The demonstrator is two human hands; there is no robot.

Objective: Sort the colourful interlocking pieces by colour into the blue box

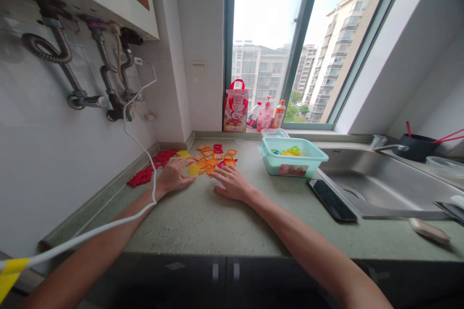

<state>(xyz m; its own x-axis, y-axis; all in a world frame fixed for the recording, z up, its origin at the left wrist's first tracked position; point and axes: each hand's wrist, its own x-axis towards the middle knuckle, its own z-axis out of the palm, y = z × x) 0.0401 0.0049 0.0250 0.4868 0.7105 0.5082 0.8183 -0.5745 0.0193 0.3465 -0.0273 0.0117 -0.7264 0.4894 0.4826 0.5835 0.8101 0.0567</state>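
My left hand [173,176] rests at the counter's left side with its thumb apart from the fingers. Its fingertips are by small yellow plastic pieces [182,154], and another yellow piece [193,169] lies near the thumb. Beyond it is a patch of red plastic pieces [145,172], laid close together. My right hand [232,183] is spread, palm down, its fingertips touching the near edge of a loose heap of flat orange pieces [207,157]. A few red pieces [218,148] are mixed in there. Neither hand appears to hold anything.
A mint-green plastic box [290,164] with yellow, green and blue pieces inside stands right of my hands. A phone [331,200] lies before the steel sink [387,178]. A white cable [126,219] hangs across my left arm. Bottles [265,116] and a bag [236,113] stand by the window.
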